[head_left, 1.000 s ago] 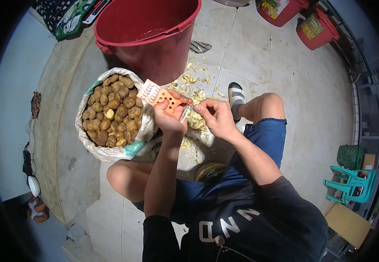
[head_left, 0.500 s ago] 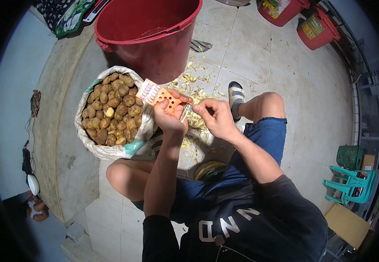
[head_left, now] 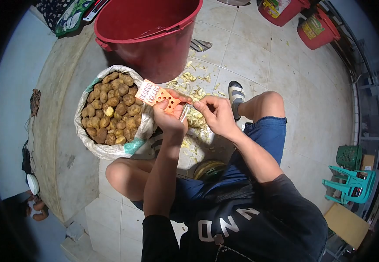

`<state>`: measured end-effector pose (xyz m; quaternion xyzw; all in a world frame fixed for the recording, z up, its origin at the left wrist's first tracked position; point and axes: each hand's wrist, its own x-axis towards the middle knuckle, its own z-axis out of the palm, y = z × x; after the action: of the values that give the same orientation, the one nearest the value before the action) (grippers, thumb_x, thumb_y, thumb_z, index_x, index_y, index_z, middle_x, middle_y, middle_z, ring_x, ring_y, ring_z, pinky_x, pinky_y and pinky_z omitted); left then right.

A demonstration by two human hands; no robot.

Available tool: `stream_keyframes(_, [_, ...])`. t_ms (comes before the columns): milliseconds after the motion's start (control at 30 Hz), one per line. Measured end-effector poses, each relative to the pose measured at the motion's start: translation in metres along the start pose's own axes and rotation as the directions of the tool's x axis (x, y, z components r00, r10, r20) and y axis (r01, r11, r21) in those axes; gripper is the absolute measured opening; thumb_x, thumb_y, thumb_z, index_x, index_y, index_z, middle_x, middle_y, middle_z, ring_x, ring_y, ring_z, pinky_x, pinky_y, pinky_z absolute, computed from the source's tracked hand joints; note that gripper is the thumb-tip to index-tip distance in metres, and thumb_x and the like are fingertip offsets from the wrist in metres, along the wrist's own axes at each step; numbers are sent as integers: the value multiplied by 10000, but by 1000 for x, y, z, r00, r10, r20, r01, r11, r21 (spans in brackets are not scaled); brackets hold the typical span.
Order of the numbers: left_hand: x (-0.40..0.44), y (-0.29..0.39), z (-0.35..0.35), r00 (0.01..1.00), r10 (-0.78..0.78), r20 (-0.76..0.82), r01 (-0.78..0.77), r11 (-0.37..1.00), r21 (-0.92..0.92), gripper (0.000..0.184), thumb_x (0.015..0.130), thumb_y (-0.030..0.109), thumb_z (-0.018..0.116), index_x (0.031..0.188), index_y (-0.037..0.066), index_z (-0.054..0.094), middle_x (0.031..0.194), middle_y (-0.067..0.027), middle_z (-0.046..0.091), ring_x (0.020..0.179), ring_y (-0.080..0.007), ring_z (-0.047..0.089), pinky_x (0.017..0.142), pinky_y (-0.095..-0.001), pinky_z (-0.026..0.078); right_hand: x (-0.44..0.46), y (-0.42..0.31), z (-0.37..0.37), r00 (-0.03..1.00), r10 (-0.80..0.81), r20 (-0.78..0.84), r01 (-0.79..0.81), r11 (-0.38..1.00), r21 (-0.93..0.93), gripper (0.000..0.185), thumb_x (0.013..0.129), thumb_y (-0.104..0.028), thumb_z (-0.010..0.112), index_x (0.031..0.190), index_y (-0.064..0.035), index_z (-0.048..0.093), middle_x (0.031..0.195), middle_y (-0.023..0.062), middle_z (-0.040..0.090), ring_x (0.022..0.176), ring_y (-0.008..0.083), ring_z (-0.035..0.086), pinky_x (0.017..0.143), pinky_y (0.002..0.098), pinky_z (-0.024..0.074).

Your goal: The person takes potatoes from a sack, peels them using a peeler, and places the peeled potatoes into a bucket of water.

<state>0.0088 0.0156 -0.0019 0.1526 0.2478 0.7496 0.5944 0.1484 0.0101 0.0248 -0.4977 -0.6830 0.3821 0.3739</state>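
Note:
My left hand (head_left: 170,118) is closed around a flat orange plastic peeler (head_left: 165,99) with round holes, a paler slotted end and a narrow metal blade. The slotted end points up and left, over the rim of a white sack (head_left: 106,152). Brown potatoes (head_left: 122,109) fill the sack, one of them showing a pale yellow patch. At the blade end, the fingers of my right hand (head_left: 218,114) are pinched together against the peeler. Whether those fingertips hold some small bit cannot be made out. Pale potato peelings (head_left: 196,118) lie heaped on the floor below both hands.
A large red tub (head_left: 154,56) stands beyond the sack. Two smaller red buckets (head_left: 318,30) are at the far right, and a teal plastic stool (head_left: 351,185) is at the right side. Between my legs sits a round dark object (head_left: 209,169). A concrete ledge (head_left: 69,131) runs along the left.
Almost nothing has moved. My right hand has shifted very slightly at the blade end, while my left hand keeps hold of the peeler.

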Motion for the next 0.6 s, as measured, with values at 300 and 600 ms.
stream_keyframes(300, [-2,2,4,998,-3,55,0,999,47,249,849,250,363,917,37,473,854,-100,504,765,-237,554,761,-436,481,-4,-8,-1,998,14,59,-15,1000,14,220,881,-174,664,766,13,665,570,126,553,487,159,472,476,329,374])
stream_keyframes(600, [-3,2,6,999,15,-43,-14,1000,25,252,853,247,352,909,36,476,813,-108,511,767,-239,555,758,-419,488,4,-3,-2,997,79,9,-79,997,-5,214,881,-163,655,773,22,664,590,120,573,491,155,488,485,314,390])
